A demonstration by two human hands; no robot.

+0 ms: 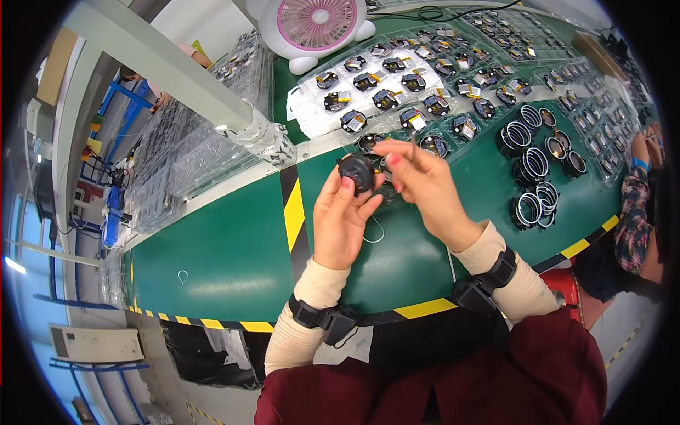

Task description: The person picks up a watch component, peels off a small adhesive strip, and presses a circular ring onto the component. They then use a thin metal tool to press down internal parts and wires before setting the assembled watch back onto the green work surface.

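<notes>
My left hand (338, 219) is closed around a black round casing (356, 174), with the thumb on its face. Close beside it, my right hand (428, 188) has thumb and fingers bent together in a pinch; whatever is between the fingertips is too small to make out. Just behind the hands, a round assembly with electronics inside (433, 146) sits at the tray's near edge. A thin white loop (375, 230) lies on the green table below my hands.
Clear trays (464, 106) of round electronic assemblies fill the back. Black and silver rings (528, 166) stand stacked at right. A pink and white fan (315, 25) stands behind, near a grey post (177, 67). Another thin loop (183, 277) lies at left. A co-worker's arm (637, 212) shows far right.
</notes>
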